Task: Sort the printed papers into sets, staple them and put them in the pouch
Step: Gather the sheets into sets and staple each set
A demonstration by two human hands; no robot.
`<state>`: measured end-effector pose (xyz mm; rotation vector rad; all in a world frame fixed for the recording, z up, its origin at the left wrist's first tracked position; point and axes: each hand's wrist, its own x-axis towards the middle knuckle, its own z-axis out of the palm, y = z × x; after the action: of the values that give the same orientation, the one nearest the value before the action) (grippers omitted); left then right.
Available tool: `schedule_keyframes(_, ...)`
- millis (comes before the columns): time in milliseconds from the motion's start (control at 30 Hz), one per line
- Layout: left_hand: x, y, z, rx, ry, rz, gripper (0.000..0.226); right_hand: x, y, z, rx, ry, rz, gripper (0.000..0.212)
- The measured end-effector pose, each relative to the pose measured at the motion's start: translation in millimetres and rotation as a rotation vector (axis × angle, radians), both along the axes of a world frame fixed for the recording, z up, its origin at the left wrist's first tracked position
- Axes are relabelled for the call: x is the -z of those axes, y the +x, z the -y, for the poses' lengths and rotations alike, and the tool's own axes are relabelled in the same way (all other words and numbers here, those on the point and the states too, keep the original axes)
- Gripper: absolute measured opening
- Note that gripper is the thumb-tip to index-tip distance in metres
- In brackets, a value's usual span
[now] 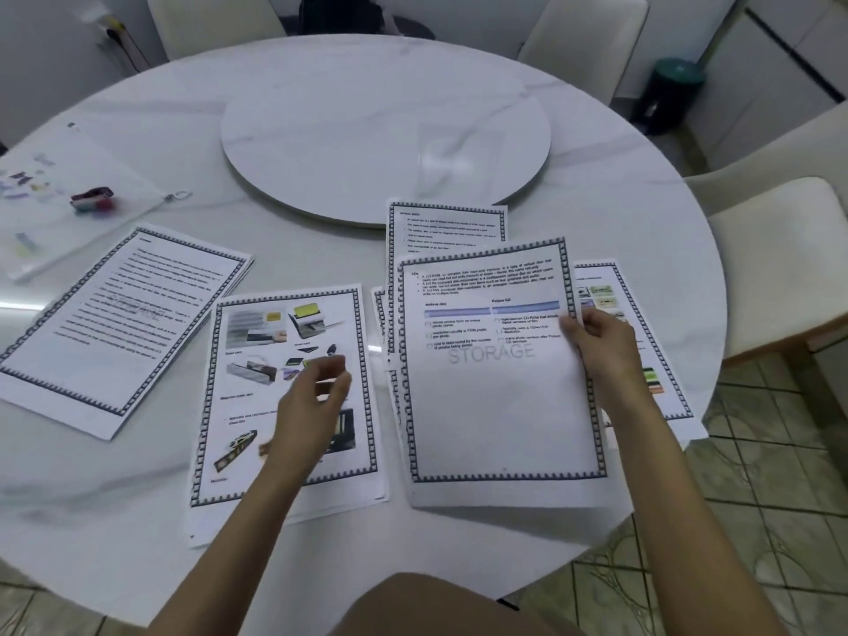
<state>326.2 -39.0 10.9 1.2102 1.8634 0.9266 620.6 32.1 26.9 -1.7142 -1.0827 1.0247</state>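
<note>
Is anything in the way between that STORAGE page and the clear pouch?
The left hand hovers between the STORAGE page and the pouch, above the picture-page pile; a text-page pile lies flat nearer the pouch. A stapler sits on the pouch itself.

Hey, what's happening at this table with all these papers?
A person is sorting printed pages on a round white table. The right hand holds a sheet watermarked STORAGE by its right edge, over other pages. The left hand, blurred, hovers above a picture page, holding nothing. A text pile lies further left, beside the clear pouch.
</note>
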Motion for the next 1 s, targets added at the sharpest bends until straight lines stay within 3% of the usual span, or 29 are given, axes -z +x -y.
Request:
schedule_keyframes(133,-8.6,27.8,-5.3,0.086,-0.077,0.204,0.019,2.2,-1.6,-3.0,0.012,-0.011,-0.122,0.019)
schedule_keyframes(200,-11.9,37.7,-5.3,0.143,-0.121,0.256,0.019,3.7,-3.9,-4.2,-0.002,0.001,-0.157,0.008)
schedule_keyframes(300,-16.2,44.1,-2.8,0.158,-0.158,0.228,0.016,3.8,-6.5,-3.8,-0.009,0.017,-0.158,0.017)
schedule_keyframes(467,-13.8,38.9,-1.4,0.119,-0.141,0.247,0.031,6.1,-9.2,-4.1,-0.014,0.037,-0.169,0.019)
schedule_keyframes(600,-12.2,35.3,-1.0,0.080,-0.124,0.253,0.026,9.9,-13.3,-4.3,-0.014,0.034,-0.184,0.033)
schedule_keyframes(767,-8.3,23.4,-1.8,0.051,-0.091,0.226,0.021,18.3,-17.5,-6.3,-0.025,-0.026,-0.144,0.018)
schedule_keyframes(1000,16.6,-6.8,-1.2,-0.024,-0.163,0.159,0.023,31.8,-11.9,5.2,-0.106,-0.116,0.006,0.016)
